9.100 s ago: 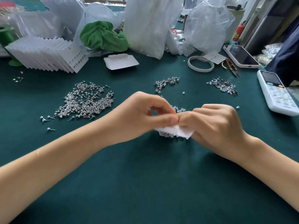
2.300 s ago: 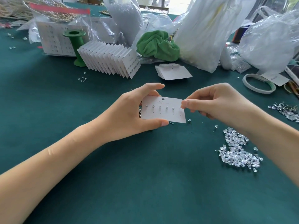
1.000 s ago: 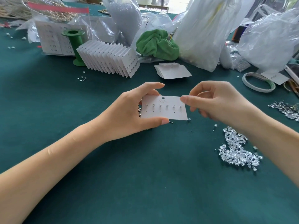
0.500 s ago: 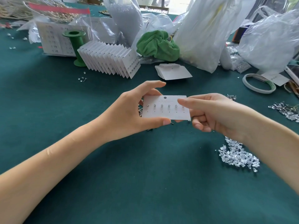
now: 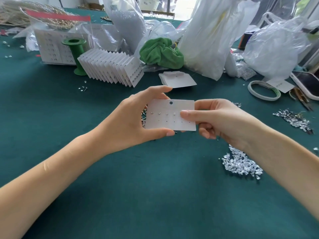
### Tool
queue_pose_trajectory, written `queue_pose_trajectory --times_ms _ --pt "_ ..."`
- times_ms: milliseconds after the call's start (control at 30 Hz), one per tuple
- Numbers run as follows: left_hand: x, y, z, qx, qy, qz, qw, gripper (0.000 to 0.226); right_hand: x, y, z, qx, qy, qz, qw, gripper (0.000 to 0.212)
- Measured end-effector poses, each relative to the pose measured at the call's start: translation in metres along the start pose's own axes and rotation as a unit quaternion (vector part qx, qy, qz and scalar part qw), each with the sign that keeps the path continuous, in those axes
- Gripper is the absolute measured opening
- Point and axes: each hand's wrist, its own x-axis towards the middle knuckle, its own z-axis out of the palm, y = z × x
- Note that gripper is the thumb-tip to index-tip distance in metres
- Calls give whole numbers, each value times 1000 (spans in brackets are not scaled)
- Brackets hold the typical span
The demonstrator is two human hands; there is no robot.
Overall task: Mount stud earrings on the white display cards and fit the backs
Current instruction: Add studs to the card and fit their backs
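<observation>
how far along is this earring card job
Done: a fanned row of filled cards stands behind. In hand: the left hand and right hand hold one white card with four studs visible in its top row. Left: its empty bottom-row holes, plus the blank cards.

table cloth (image 5: 155, 195): showing plain deep teal green
display card (image 5: 170, 125): showing white, dotted with a row of small dark holes and one dark round hole at the top edge
studs on card (image 5: 163, 113): glinting silver-clear
fanned cards (image 5: 110, 69): showing white, speckled with tiny silver dots
spool (image 5: 76, 54): showing solid bright green
cloth bundle (image 5: 161, 53): showing bright green
earring backs pile (image 5: 241, 164): glinting clear, colourless
tape ring (image 5: 263, 90): showing off-white with a green inner edge
bag strip (image 5: 58, 15): showing red
</observation>
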Motion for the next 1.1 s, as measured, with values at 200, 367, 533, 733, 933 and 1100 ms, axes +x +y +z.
queue_pose_trajectory --times_ms 200,367,533,733,933,1100 --pt "7 12 3 56 77 35 995 80 -33 -5 -46 -20 134 -104 985 26" --pt "13 25 30 80 22 62 995 19 -71 22 -77 -28 230 -122 965 21" --pt "32 43 64 101 -61 92 989 8 -87 49 -82 -27 301 -152 941 14" --pt "52 54 93 132 -74 66 986 10 -99 56 -86 -55 356 -167 918 31" --pt "52 51 96 118 -50 66 990 10 -102 54 -78 -94 343 -200 913 41" --pt "50 46 100 166 -12 106 980 9 -103 62 -75 -156 352 -276 881 34"
